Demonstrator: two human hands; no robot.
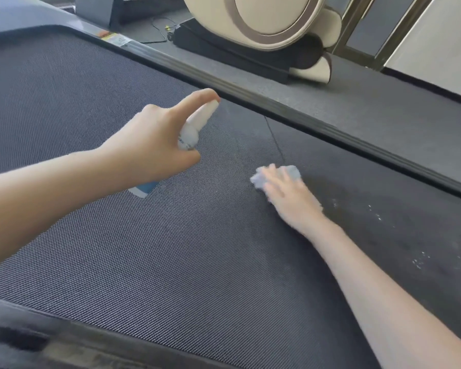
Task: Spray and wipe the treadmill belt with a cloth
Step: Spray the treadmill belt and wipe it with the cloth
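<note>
The dark, finely textured treadmill belt [171, 249] fills the near scene. Its grey side rail [250, 94] runs along the far right edge. Above the belt's middle, the left hand [155, 145] grips a white spray bottle [194, 129], forefinger on its nozzle. To the right, the blurred right hand [285, 190] seems to press flat, fingers spread, on a pale blue cloth [290, 173] lying on the belt. Wet droplets [418, 259] speckle the belt at right. Beyond the rail lie grey carpet [383, 115] and a cream machine [264, 20].

The dark woven treadmill belt [171, 262] carries a pale blue cloth [293, 172] right of centre near its far edge, and white droplets [421, 259] farther right.
</note>
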